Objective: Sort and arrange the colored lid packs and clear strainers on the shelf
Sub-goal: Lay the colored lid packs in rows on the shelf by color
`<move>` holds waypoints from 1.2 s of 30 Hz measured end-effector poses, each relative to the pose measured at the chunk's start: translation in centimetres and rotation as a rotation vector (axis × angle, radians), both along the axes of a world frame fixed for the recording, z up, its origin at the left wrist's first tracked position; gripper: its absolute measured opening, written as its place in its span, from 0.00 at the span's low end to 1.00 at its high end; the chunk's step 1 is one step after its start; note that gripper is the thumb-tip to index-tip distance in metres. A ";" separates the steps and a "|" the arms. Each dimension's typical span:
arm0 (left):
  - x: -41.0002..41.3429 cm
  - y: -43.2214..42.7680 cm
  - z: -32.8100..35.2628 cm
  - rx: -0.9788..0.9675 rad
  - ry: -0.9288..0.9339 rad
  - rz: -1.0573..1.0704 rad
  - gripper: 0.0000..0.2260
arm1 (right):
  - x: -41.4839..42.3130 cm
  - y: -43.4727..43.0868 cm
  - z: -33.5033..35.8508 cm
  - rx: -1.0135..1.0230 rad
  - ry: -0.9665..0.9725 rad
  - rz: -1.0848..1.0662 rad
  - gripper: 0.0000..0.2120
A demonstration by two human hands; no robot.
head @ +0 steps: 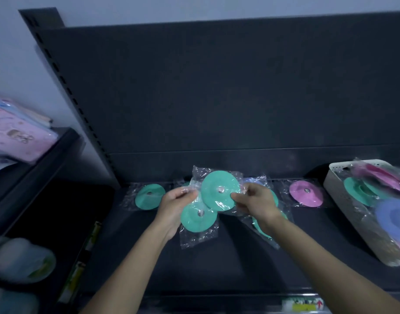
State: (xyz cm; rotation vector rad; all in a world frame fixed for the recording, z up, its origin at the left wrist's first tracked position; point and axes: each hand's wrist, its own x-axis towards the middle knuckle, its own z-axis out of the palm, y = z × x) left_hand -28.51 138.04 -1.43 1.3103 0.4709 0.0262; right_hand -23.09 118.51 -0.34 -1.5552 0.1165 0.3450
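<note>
Above the dark shelf [217,264] I hold two teal lid packs in clear plastic bags. My left hand [175,206] grips the lower teal pack [197,217] by its bag. My right hand [254,202] pinches the upper teal pack [220,190] at its right edge, and that pack overlaps the lower one. Another teal pack [149,197] lies on the shelf to the left. A pink pack [306,193] lies to the right. Under my right wrist lies a further teal pack [260,225], mostly hidden.
A white perforated basket [344,166] at the right holds several teal, pink and blue lid packs. The shelf's dark back panel [217,98] rises behind. A neighbouring shelf at the left carries pink packaged goods [15,137] and blurred items below.
</note>
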 end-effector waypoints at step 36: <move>-6.0 10.9 -3.1 -0.073 0.073 0.157 0.08 | -4.8 12.6 -4.5 -0.128 0.144 0.173 0.08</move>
